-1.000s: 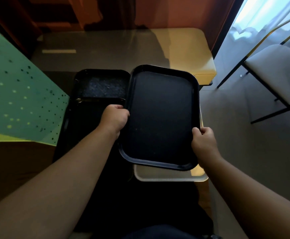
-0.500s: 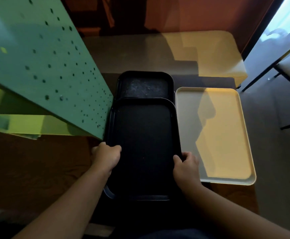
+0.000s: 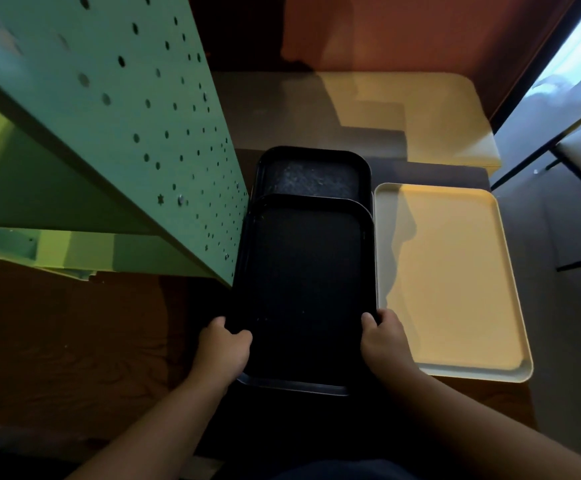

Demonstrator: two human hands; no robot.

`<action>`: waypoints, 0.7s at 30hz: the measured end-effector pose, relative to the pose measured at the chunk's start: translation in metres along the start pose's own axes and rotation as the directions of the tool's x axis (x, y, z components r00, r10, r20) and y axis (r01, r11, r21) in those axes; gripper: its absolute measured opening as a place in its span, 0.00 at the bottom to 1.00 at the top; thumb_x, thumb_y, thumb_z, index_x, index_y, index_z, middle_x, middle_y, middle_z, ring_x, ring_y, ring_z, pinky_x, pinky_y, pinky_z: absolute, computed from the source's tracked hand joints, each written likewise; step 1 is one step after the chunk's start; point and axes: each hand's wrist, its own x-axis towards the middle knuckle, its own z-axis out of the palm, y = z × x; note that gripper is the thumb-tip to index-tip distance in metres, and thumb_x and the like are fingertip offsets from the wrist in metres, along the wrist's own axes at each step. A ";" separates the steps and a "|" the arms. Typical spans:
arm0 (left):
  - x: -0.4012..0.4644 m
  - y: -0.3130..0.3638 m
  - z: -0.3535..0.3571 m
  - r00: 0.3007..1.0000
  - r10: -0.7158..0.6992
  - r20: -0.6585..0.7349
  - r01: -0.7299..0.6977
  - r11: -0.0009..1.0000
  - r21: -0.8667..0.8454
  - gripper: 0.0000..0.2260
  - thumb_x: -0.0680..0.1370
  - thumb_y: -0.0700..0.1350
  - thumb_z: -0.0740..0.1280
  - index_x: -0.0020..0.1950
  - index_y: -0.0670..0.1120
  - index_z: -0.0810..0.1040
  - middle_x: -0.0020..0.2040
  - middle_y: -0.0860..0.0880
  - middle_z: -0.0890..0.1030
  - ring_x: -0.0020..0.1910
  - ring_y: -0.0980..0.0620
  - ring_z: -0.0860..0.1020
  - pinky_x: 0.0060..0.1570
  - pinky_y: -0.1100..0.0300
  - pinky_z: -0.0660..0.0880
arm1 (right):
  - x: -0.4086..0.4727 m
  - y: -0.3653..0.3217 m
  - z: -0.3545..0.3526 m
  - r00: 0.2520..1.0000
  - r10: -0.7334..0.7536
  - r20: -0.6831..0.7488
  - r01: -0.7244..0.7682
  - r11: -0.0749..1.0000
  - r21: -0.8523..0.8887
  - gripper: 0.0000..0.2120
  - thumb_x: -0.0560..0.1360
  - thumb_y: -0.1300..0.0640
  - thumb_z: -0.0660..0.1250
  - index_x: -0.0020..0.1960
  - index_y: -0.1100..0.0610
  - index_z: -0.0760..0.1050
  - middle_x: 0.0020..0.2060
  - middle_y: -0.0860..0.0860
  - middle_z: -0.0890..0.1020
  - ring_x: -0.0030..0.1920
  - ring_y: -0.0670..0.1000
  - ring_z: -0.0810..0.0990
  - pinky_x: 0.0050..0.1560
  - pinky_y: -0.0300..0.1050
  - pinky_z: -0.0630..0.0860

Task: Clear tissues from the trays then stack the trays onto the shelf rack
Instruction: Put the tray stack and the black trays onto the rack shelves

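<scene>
I hold a black tray by its two long sides near its near end. My left hand grips the left rim and my right hand grips the right rim. It lies over another black tray, whose far end shows beyond it. A cream tray lies flat just to the right, empty. The green perforated shelf rack stands close on the left, its side panel next to the held tray's left edge. No tissues are visible.
A low cream-topped table or bench sits beyond the trays against a reddish wall. A chair with black legs stands at the right by a bright window. Dark wood floor lies at the lower left.
The black tray has moved left from above the cream tray to over the other black tray beside the rack. My view turned left and the rack came closer. In the last half second little moved.
</scene>
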 end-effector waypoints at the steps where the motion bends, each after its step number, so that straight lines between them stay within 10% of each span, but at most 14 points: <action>1: -0.003 -0.001 0.002 1.000 0.005 0.006 -0.006 1.000 0.019 0.34 0.74 0.47 0.65 0.79 0.46 0.59 0.67 0.41 0.72 0.57 0.41 0.78 0.52 0.49 0.79 | 0.000 0.000 -0.001 1.000 -0.011 -0.017 0.011 1.000 0.019 0.15 0.83 0.49 0.57 0.64 0.56 0.72 0.58 0.55 0.78 0.54 0.53 0.79 0.58 0.56 0.77; 10: -0.021 0.046 0.025 0.971 0.222 -0.089 -0.212 0.971 0.110 0.41 0.76 0.48 0.68 0.81 0.50 0.45 0.79 0.45 0.54 0.75 0.42 0.61 0.69 0.46 0.66 | 0.024 -0.024 -0.018 0.972 -0.139 -0.189 0.161 0.981 0.104 0.10 0.83 0.50 0.58 0.57 0.55 0.73 0.54 0.55 0.78 0.53 0.55 0.78 0.55 0.52 0.75; 21: 0.020 0.095 0.040 0.836 0.546 -0.052 -0.476 0.771 0.423 0.33 0.75 0.47 0.66 0.78 0.48 0.57 0.77 0.45 0.57 0.74 0.44 0.59 0.72 0.47 0.64 | 0.076 -0.074 0.000 0.980 -0.150 -0.132 0.144 0.988 -0.059 0.09 0.82 0.51 0.60 0.59 0.53 0.71 0.54 0.54 0.76 0.52 0.55 0.79 0.55 0.58 0.81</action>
